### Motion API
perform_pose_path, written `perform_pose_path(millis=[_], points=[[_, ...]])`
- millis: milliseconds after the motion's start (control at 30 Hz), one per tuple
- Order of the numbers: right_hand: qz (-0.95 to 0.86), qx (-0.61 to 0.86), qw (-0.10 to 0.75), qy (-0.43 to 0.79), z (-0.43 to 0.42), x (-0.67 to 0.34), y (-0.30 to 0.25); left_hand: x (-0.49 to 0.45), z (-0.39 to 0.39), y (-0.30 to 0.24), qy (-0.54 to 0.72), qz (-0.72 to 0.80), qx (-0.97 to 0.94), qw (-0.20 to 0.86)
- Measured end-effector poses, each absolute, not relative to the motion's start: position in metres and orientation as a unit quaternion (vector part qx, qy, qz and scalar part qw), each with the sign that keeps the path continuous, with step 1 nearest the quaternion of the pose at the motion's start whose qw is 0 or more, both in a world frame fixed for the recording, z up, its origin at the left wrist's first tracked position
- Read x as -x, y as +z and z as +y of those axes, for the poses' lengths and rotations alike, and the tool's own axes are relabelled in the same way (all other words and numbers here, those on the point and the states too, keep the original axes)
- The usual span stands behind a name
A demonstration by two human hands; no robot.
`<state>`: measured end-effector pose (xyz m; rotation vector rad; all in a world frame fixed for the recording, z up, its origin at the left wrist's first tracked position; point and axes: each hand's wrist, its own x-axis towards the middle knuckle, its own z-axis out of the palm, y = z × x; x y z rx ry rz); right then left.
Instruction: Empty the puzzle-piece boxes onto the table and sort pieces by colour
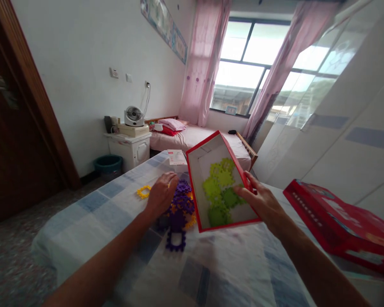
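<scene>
Right hand (261, 200) clamped on edge of red box tray (201, 200), tilted, with green plastic pieces (219, 192) inside. Left hand (161, 194) resting fingers-down on purple pieces (181, 200) on checked tablecloth (92, 213); grip there impossible to tell. Red box lid (339, 221) lying at right.

Both arms stretched forward, bare to the elbows. Left hand (161, 194) palm down, fingers curled and lowered. Right hand (259, 200) raised a little higher, fingers bent in a grasp, thumb on top.
</scene>
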<state>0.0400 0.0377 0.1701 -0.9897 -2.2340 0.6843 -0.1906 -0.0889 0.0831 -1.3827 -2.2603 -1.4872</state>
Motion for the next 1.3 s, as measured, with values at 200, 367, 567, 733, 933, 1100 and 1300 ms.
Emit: perform_pose_path(millis=[200,367,567,733,933,1100,1300], points=[[-0.901,0.360,0.220,0.104,0.020,-0.002,0.188,0.233,-0.101,0.054,-0.318,-0.840,0.423,0.121],[-0.919,0.341,0.196,-0.014,0.000,0.020,0.193,0.234,-0.095,0.041,-0.274,-0.862,0.416,0.095],[-0.925,0.307,0.204,-0.095,-0.010,0.038,0.191,0.223,-0.087,0.037,-0.293,-0.873,0.380,0.086],[-0.924,0.278,0.223,-0.139,-0.019,0.040,0.192,0.213,-0.084,0.036,-0.337,-0.866,0.357,0.089],[-0.922,0.250,0.235,-0.181,-0.025,0.039,0.193,0.211,-0.084,0.037,-0.386,-0.858,0.328,0.085],[-0.903,0.256,0.262,-0.224,-0.023,0.036,0.194,0.214,-0.080,0.030,-0.427,-0.853,0.284,0.096],[-0.904,0.237,0.260,-0.244,-0.028,0.027,0.191,0.211,-0.083,0.039,-0.428,-0.835,0.314,0.144]])
